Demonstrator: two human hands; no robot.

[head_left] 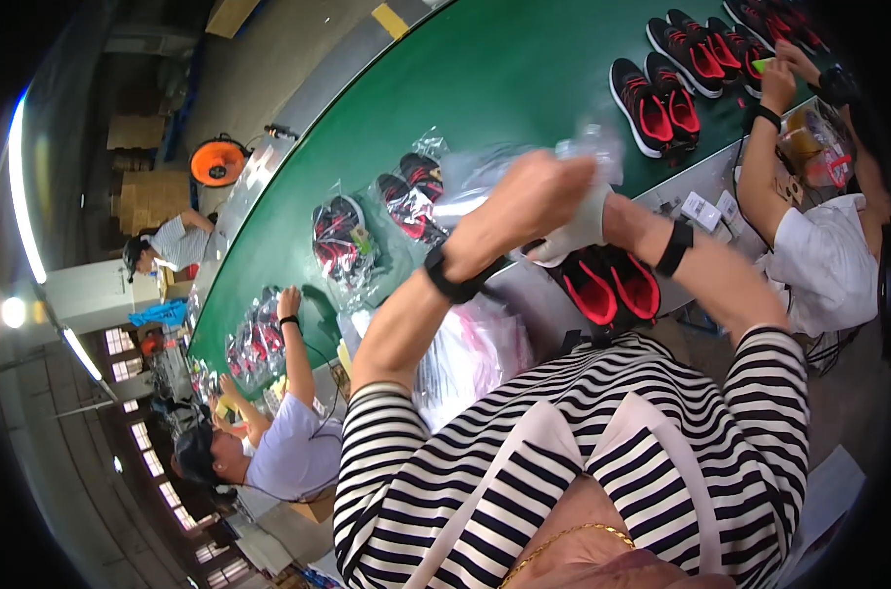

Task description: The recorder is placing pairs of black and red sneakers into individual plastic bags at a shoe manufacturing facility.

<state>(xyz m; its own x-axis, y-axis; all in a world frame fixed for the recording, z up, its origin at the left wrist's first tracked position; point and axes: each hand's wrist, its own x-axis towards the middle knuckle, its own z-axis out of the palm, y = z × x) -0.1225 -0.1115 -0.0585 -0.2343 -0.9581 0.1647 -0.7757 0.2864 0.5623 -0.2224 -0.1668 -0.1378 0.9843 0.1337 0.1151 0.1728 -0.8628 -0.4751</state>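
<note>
Green worktop [524, 108] sweeps diagonally through a busy workshop, and right at its near edge the action is all in the middle! Left hand [546, 193], black band at the wrist, is bunched into a fist around clear plastic [596, 147], a blurred, crumpled end poking out past the knuckles. More filmy wrapping spreads to the left of that fist; whether it's one and the same piece, I cannot tell. Right hand [588, 222] is tucked close behind and below the left, something pale at its fingers, and it's too hidden and blurred to say how tightly it grips.

Just below the hands, close to the striped shirt [602, 402], sits a pair of black shoes with red linings [610, 287], openings facing up. Beside them on the left, a heap of whitish plastic with pink tints [473, 353].

Move out a little: two bagged pairs lie on the green to the left, the nearer one [413, 201] and one farther along [343, 239], film glinting over both. Up on the right, an unwrapped pair [654, 106] leads a row of similar shoes, and a co-worker in a white top [828, 260] has both hands up there with something bright green. Far left, a co-worker in a pale lilac top [293, 447] reaches toward more bagged shoes [257, 339], and beyond the table stands an orange fan [217, 162].
</note>
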